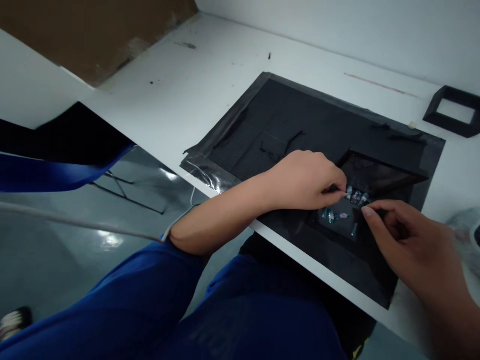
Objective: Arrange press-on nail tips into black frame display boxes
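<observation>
A flat black case or panel point(347, 231) lies on the black mat, with a glossy dark flap point(378, 172) at its far side. Small shiny pieces point(355, 198), tinted teal and pink, form a row on it. Nearer the table edge is a second cluster of the same pieces point(333, 216). My left hand point(309, 180) is closed, thumb and forefinger pinched at the left end of the row; what they hold is too small to name. From the right, my right hand point(416, 240) brings thumb and forefinger together beside the row, their grip hidden.
The black mat point(318, 117) is taped onto a white table point(210, 65). A black rectangular frame point(453, 111) lies at the far right, near crumpled clear plastic point(463, 230). A brown board point(93, 35) stands at the left. A grey cable point(82, 220) runs to my left sleeve.
</observation>
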`<state>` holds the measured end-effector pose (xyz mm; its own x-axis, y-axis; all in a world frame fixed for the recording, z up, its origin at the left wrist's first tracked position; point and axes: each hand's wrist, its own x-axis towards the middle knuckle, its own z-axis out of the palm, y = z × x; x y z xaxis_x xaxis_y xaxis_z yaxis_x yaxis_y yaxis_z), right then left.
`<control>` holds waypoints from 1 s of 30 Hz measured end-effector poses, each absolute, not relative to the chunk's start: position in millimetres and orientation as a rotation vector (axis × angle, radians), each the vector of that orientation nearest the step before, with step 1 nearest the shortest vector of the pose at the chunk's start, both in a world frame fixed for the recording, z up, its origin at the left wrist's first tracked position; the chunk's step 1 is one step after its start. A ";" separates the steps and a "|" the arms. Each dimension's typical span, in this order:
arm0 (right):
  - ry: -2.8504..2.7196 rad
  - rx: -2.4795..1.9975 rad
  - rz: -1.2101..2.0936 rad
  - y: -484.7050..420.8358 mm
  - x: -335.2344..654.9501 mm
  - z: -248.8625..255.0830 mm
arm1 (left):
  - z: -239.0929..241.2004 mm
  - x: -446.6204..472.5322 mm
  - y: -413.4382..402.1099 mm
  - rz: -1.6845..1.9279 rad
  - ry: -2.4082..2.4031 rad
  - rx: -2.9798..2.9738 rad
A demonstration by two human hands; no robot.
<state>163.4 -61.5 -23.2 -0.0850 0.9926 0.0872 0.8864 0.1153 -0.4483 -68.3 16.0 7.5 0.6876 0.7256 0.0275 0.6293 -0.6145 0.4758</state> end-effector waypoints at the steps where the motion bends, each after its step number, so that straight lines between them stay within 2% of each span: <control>1: -2.050 -1.819 0.332 -62.5 162.9 -21.9 | 10.5 -68.9 15.0 0.356 1.031 2.411; 5: -1.977 -1.682 0.013 -69.2 159.8 -14.5 | 21.8 -70.0 6.5 0.576 0.908 2.082; 12: -1.915 -1.253 0.007 -74.4 147.4 -3.0 | 16.5 -60.7 -6.2 0.756 0.685 1.468; 14: -1.808 -1.270 0.149 -74.0 145.5 -2.2 | 13.6 -58.9 -7.0 0.754 0.634 1.401; 17: -1.638 -1.314 0.575 -68.0 149.3 -3.4 | 10.6 -57.9 -7.4 0.737 0.625 1.435; 19: -1.556 -1.301 0.850 -59.5 155.6 -4.4 | 9.8 -57.9 -7.7 0.812 0.693 1.562; 21: -1.563 -1.348 0.958 -49.8 160.7 -3.8 | 10.6 -58.4 -8.0 0.966 0.818 1.773; 25: -1.991 -1.657 0.760 -35.8 152.5 3.4 | 15.8 -61.5 -7.8 1.164 1.128 2.100; 30: -2.311 -2.009 0.385 -27.2 124.3 7.3 | 14.8 -61.8 -4.7 1.089 1.110 2.276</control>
<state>124.3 -27.2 7.3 -0.1517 0.9810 -0.1211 0.9672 0.1222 -0.2225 -61.8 -4.7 14.8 0.3870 0.7891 0.4769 0.4920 -0.6142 0.6170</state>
